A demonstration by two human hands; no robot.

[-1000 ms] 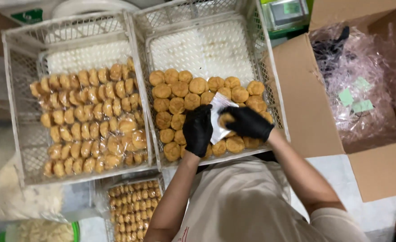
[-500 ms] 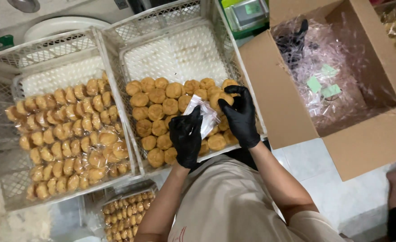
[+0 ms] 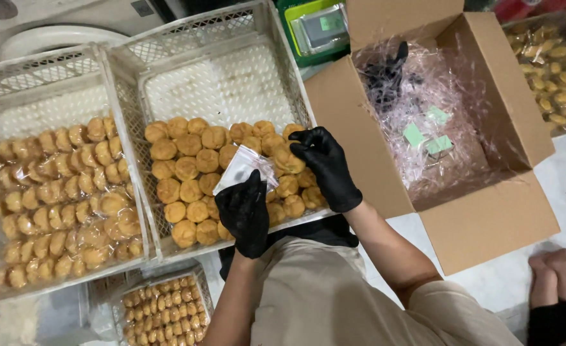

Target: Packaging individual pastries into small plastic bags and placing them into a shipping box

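Note:
Both my hands wear black gloves over a white plastic crate (image 3: 232, 83) half full of round golden pastries (image 3: 187, 170). My left hand (image 3: 244, 214) grips a small clear plastic bag (image 3: 243, 168) by its lower edge. My right hand (image 3: 324, 166) pinches one pastry (image 3: 287, 159) right at the bag's mouth, touching the row of loose pastries beneath.
A second white crate (image 3: 58, 96) at the left holds wrapped pastries. An open cardboard box (image 3: 482, 211) with clear bags stands at the right. A green scale (image 3: 318, 29) sits behind. More pastries lie in a small crate (image 3: 158, 307) below and a tray (image 3: 552, 70) far right. Another person's foot (image 3: 562, 263) shows bottom right.
The camera view has shifted, so crates appear further right and lower. My right hand has moved up from the bag to a pastry at its mouth. My left hand still holds the bag.

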